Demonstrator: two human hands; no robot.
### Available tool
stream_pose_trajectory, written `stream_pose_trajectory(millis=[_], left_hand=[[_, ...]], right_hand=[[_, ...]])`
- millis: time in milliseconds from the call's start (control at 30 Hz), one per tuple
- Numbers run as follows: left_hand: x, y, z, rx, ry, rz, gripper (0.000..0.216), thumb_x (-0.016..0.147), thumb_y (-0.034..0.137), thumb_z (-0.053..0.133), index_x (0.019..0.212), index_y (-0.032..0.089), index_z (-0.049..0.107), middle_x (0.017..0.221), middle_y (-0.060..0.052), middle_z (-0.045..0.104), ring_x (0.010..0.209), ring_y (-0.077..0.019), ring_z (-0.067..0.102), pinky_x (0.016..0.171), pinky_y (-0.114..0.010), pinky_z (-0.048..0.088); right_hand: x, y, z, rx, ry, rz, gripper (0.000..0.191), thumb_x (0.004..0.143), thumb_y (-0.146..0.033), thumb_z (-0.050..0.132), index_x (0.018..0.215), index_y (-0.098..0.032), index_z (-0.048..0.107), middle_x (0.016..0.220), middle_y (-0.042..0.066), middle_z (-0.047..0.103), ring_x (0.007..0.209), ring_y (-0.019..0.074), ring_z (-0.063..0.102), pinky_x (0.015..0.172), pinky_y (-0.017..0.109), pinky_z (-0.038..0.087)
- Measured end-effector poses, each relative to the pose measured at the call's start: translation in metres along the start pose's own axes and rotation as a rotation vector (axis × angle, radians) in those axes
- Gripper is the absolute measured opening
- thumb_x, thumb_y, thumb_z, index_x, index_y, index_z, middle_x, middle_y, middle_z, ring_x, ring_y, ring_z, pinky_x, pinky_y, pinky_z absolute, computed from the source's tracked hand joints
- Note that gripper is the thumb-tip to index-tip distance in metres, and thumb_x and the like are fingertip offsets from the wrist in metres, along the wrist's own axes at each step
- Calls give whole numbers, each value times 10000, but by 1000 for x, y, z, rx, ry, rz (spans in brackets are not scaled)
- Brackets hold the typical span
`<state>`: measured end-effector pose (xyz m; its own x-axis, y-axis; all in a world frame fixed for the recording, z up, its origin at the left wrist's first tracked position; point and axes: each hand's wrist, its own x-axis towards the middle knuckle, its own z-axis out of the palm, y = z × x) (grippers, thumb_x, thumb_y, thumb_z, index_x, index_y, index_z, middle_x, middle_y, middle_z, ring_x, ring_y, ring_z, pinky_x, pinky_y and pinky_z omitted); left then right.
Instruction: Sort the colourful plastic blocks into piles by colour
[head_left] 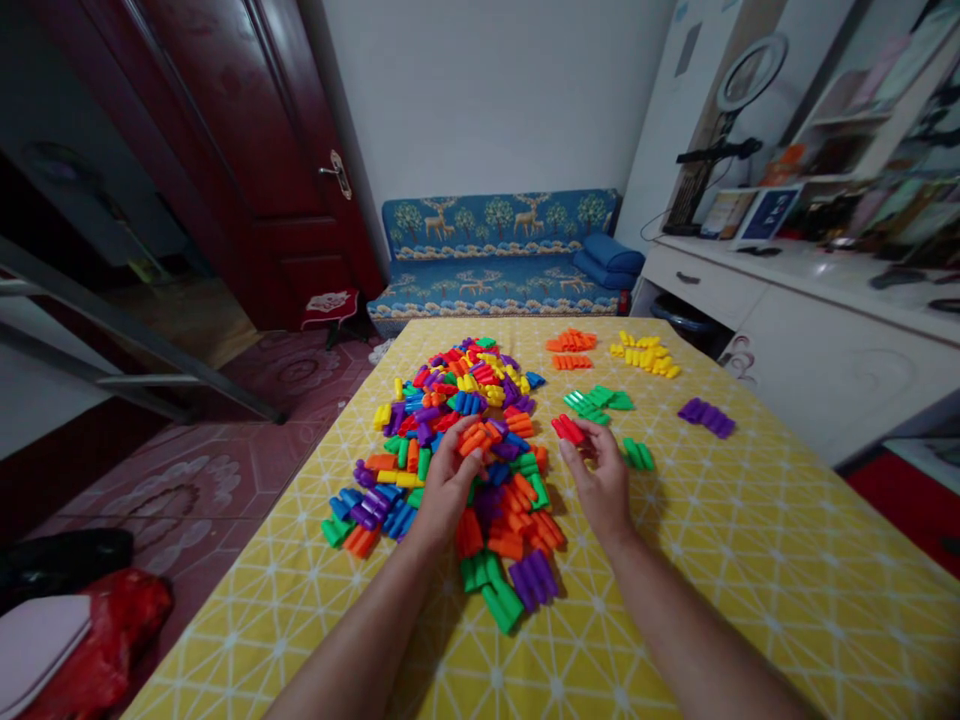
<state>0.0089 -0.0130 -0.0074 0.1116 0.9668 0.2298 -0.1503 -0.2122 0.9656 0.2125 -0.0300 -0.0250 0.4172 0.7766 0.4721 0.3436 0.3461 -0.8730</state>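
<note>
A large mixed heap of coloured plastic blocks (450, 440) lies on the yellow patterned tablecloth (750, 560). My left hand (444, 488) rests on the heap, its fingers curled round an orange block (474, 438). My right hand (601, 478) is just right of the heap, fingertips pinching a red block (568, 429). Sorted groups sit beyond: orange blocks (571, 342), yellow blocks (645, 356), green blocks (597, 402), a second green pair (637, 454) and purple blocks (706, 416).
A blue patterned sofa bed (495, 255) stands against the far wall behind the table. A dark red door (255, 150) is at the left. White cabinets and a cluttered counter (817, 300) run along the right. A red bag (112, 630) lies on the floor at lower left.
</note>
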Motion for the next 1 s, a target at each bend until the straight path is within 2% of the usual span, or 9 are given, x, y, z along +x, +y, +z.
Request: stream_pose_trajectory(millis=[167,300,433,533,667,733,800,900,1000], left_hand=[[-1,-2,3,121,-2,-29,622,865,456,639,1392,178,461,685,5,632,579,-143,574,583,-264,484],[-1,-7,2,163,-22,-38,650,865,463,638,1408,168,437,660,10,625,583,-155,583,579,-270,483],[-1,-10,1,170,-28,-35,648,870,470,630,1415,179,434,692,6,632,604,-161,600,582,-273,487],[0,-10,1,178,-24,-27,649,871,469,628,1416,175,434,722,-3,643,613,-162,605,587,-274,490],[0,-10,2,207,-30,-22,631,873,455,625,1408,171,447,711,-1,640,612,-163,606,595,-275,492],[1,-10,3,220,-35,-17,617,878,447,618,1405,171,454,695,3,634,614,-165,609,596,-273,493],[1,-9,3,231,-36,-11,607,879,440,616,1401,171,461,697,2,635,613,-164,611,595,-271,493],[1,-8,3,234,-37,-10,604,873,434,622,1396,172,468,704,2,634,614,-163,611,597,-272,495],[0,-7,3,233,-38,-15,620,868,440,627,1401,169,461,682,7,627,611,-167,609,602,-276,496]], right_hand=[[-2,2,-1,63,-120,17,369,866,-446,628,1119,-178,603,1074,96,686,882,202,650,741,324,538],[-5,3,-1,76,-236,-9,335,884,-423,607,1121,-186,619,1070,92,699,894,204,671,765,332,561],[-1,-1,-26,-48,-266,-2,340,877,-435,609,1106,-188,653,1058,91,715,881,206,682,760,338,569],[6,5,-79,-278,-144,-24,388,850,-476,620,1117,-198,664,1072,95,718,908,232,683,796,379,556],[15,47,-187,-701,131,-61,505,832,-599,553,1140,-214,666,1079,177,708,944,315,672,790,466,507],[17,74,-237,-918,117,-39,533,836,-657,512,1120,-239,682,1032,228,705,886,331,673,706,483,478],[17,92,-267,-1007,80,-146,606,827,-745,423,1031,-253,712,1042,268,686,901,352,668,697,522,458],[18,87,-261,-1032,100,-307,600,867,-699,403,1076,-224,704,1205,290,615,1121,379,601,851,557,452],[16,57,-209,-884,-29,-350,423,916,-534,456,1134,-237,663,1202,182,630,1153,324,589,981,511,454]])
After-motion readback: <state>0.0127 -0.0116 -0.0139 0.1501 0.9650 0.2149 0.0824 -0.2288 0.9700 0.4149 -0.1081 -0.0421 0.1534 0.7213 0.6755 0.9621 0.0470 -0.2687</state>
